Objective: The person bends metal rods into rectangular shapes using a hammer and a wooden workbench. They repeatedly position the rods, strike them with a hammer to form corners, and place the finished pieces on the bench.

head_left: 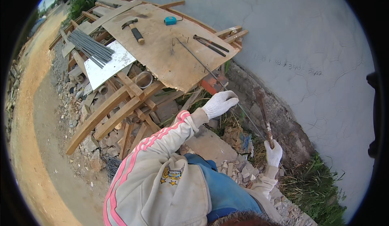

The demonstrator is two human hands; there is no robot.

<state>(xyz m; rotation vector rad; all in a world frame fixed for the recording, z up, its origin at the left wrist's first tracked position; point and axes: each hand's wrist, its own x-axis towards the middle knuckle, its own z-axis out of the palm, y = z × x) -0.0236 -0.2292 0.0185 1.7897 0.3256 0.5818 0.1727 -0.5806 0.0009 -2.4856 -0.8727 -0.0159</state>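
Observation:
A long thin steel rod (197, 57) runs from the plywood board past its right corner and down toward my right hand. My left hand (219, 104), in a white knitted glove, closes over the rod just beyond the board's edge. Right by it, an orange-red block-like piece (211, 84) sits under the rod at the corner; its kind is unclear. My right hand (274, 154), also gloved, is wrapped round the lower end of a rusty metal bar (263, 111). The bar meets the rod's near end close to my fingers; how they join is hidden.
On the plywood board (162, 57) lie a claw hammer (135, 31), a teal tape measure (170, 20) and black-handled pincers (211, 45). Cut steel rods (91, 47) are bundled on a white sheet (107, 66). Wooden beams (99, 118) jut out at left; a grey wall (291, 35) bounds the right.

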